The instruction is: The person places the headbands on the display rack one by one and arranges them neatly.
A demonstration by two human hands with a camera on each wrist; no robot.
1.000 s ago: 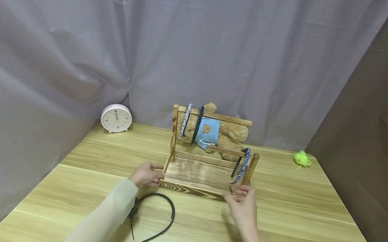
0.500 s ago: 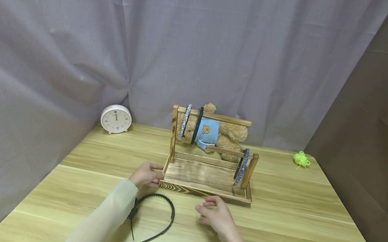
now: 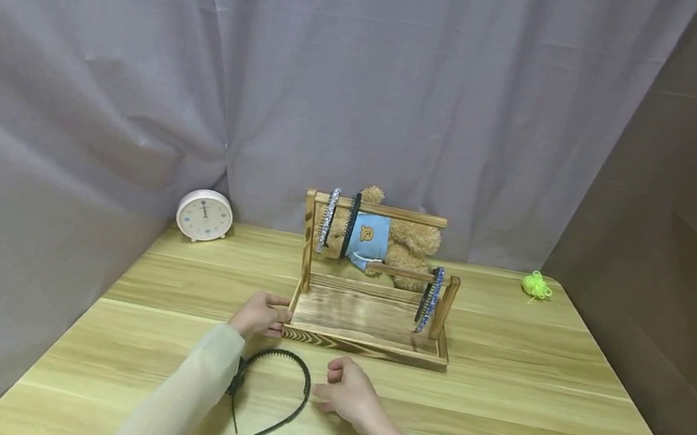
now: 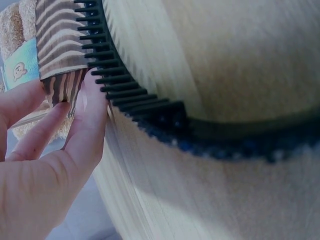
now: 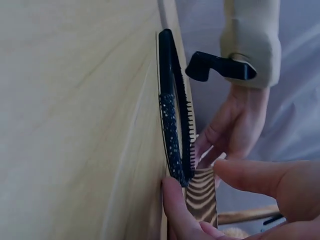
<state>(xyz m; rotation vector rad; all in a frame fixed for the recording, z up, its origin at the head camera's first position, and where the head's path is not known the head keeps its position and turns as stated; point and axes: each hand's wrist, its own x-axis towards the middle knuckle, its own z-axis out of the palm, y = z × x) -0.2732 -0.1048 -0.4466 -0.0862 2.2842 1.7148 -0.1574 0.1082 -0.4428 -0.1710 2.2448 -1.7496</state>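
Observation:
My left hand [image 3: 260,314] grips the front left corner of a wooden rack [image 3: 363,347], thumb and fingers on its tray edge. In the left wrist view, fingers [image 4: 85,125] touch the striped wood corner. A black toothed headband [image 3: 307,382] lies on the table in front of the rack; in the right wrist view its outer face shows light specks. Just right of it hovers my right hand [image 3: 352,400], thumb and fingers apart, holding nothing. On the upper bar hang a silver headband [image 3: 327,222] and a black headband [image 3: 351,227]; a blue glittery headband [image 3: 431,300] hangs on the lower bar.
Behind the rack a teddy bear [image 3: 369,234] in a blue shirt lies on its side. A white round clock [image 3: 204,216] stands at the back left. A bright green tangle of string [image 3: 537,285] sits at the back right. Grey curtains [image 3: 367,86] border the table.
My right hand has left the rack's front right corner and moved left and nearer, to beside the headband on the table. The left hand has kept its grip on the rack.

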